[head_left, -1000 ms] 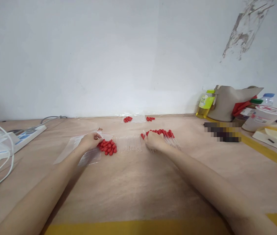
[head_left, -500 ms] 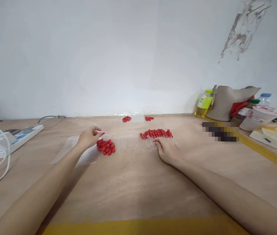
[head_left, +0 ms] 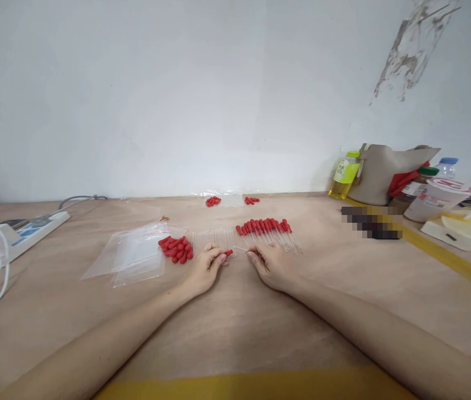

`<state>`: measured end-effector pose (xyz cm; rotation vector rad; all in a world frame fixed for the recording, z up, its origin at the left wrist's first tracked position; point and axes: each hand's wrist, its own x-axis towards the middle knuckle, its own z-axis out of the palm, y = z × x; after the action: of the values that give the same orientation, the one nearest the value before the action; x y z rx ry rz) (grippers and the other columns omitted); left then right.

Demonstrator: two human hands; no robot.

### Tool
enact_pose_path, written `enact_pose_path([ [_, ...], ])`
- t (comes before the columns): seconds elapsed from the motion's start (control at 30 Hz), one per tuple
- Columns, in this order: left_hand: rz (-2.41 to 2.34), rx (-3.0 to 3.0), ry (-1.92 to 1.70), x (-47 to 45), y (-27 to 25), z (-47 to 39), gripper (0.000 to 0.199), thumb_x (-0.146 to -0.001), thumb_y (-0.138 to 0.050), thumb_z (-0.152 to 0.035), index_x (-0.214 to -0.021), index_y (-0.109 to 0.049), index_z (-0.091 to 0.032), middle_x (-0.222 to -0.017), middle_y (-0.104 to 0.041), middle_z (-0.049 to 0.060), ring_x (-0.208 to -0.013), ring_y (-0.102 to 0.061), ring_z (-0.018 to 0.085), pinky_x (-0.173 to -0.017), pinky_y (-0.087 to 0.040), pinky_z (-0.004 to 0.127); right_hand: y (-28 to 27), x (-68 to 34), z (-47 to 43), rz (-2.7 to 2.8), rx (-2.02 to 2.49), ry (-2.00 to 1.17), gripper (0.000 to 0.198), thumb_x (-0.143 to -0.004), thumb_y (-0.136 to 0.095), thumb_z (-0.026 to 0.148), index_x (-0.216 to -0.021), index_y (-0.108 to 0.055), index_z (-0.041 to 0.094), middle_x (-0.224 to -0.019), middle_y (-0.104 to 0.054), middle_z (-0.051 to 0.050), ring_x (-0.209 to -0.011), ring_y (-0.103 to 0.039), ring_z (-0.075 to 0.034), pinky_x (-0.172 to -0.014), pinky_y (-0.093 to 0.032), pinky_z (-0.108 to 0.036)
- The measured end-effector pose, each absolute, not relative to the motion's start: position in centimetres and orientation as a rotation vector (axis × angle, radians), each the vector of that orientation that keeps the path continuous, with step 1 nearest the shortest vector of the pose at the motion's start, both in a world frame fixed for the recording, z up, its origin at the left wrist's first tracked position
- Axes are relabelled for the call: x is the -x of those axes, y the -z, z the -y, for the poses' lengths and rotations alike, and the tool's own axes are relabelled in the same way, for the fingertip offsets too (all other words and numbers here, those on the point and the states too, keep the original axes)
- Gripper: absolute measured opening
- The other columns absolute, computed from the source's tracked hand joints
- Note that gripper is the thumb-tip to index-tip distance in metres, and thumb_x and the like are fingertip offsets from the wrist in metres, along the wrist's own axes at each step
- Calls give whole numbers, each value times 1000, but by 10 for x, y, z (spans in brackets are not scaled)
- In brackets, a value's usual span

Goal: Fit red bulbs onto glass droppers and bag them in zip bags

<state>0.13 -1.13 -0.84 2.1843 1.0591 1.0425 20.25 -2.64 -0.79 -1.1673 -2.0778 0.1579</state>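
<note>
Between the fingertips of my left hand (head_left: 208, 268) is a red rubber bulb (head_left: 229, 253), its open end facing right. My right hand (head_left: 272, 264) pinches a thin glass tube (head_left: 240, 248) that points left at the bulb, with a small gap between the two. Left of my left hand lies a pile of red rubber bulbs (head_left: 176, 249). Behind my hands is a row of bare glass tubes (head_left: 214, 236), partly covered by my left hand. To the right, several droppers with red bulbs (head_left: 265, 226) lie side by side, partly behind my right hand.
Clear plastic bags (head_left: 135, 255) lie left of the pile. Small red bulbs (head_left: 213, 201) sit on clear film by the wall. A white power strip (head_left: 39, 236) with cables is at far left. A yellow-capped bottle (head_left: 345, 175), a grey container (head_left: 379, 172) and a cup (head_left: 439, 199) stand right.
My left hand has come right from beside the bulb pile to the middle, carrying a red bulb. My right hand has shifted slightly left with the tube, bringing the two close together.
</note>
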Motion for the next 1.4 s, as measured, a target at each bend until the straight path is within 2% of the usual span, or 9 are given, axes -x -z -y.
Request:
enact_pose_path([
  [0.23,-1051,-2138,-1014,-3,5,13,24,-85,-43,-31,-93,-59,-15,-86,-60,5,-77,-60,16,-70,-48,29,9,-202,25,2185,1181,-126,19,-87,-38,26,-83,-56,19,-76,-64,0,-65,-53,-12,-73,-29,-28],
  [0.4,-1115,-2225,-954,-2,4,16,22,-83,-48,-32,-86,-62,-16,-76,-63,1,-69,-57,15,-61,-44,23,2,-203,28,2221,1171,-222,19,-86,-42,26,-80,-59,20,-72,-64,1,-64,-52,-11,-73,-28,-28],
  [0.53,-1058,-2320,-928,0,4,18,21,-85,-47,-30,-85,-64,-17,-78,-64,1,-72,-57,14,-64,-43,22,-2,-210,22,2295,1102,-250,18,-86,-44,26,-82,-61,21,-76,-66,2,-66,-52,-10,-74,-25,-29],
  [0.83,-1005,-2545,-824,0,2,19,21,-86,-45,-28,-88,-64,-19,-80,-64,2,-74,-57,15,-67,-42,24,-1,-211,25,2405,1085,121,27,-87,-38,25,-78,-62,19,-76,-65,-3,-67,-51,-11,-72,-19,-32],
  [1.27,-870,-2702,-695,0,-6,21,24,-89,-38,-26,-89,-60,-17,-80,-58,4,-73,-54,16,-66,-42,25,3,-197,30,2377,1208,-153,29,-86,-39,27,-66,-58,19,-65,-64,2,-58,-50,-10,-71,-25,-28],
  [1.4,-891,-2712,-717,0,-6,16,23,-89,-38,-25,-91,-59,-16,-81,-58,6,-75,-54,16,-68,-43,26,-6,-193,36,2398,1232,-82,30,-87,-37,27,-70,-60,19,-65,-64,0,-59,-51,-11,-72,-27,-29],
])
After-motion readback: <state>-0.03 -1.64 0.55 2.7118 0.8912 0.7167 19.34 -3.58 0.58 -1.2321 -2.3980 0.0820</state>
